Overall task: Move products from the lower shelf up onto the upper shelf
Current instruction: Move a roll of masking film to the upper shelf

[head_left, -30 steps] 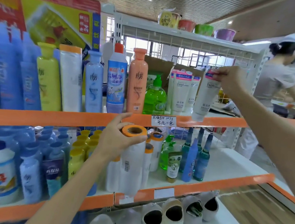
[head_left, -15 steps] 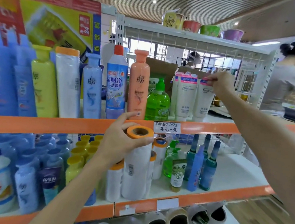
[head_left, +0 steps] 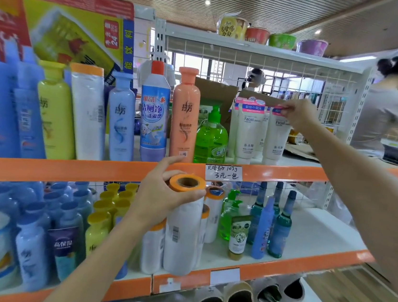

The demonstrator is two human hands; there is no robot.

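Right now the left hand has its grip wrapped round the top of a white bottle with an orange cap, thumb across the front, index finger lifted against the orange lip of the upper shelf. Taking it by the neck looks deliberate: the body hangs free below the grip, and its base seems to sit at, or just off, the front edge of the lower shelf — hard to call which. Just behind and beside the grip stand more orange-capped bottles, so this one reads as the front of its row, picked first.

Up and across, the right hand pinches the pink crimped end of a white facial tube. That tube stands cap-down on the upper shelf, touching its neighbour tubes, so the pinch at the top looks like a steadying hold to stop it tipping. Beside those tubes sits a green pump bottle, then a peach bottle directly above the left grip. The white bottle needs to clear that orange lip.
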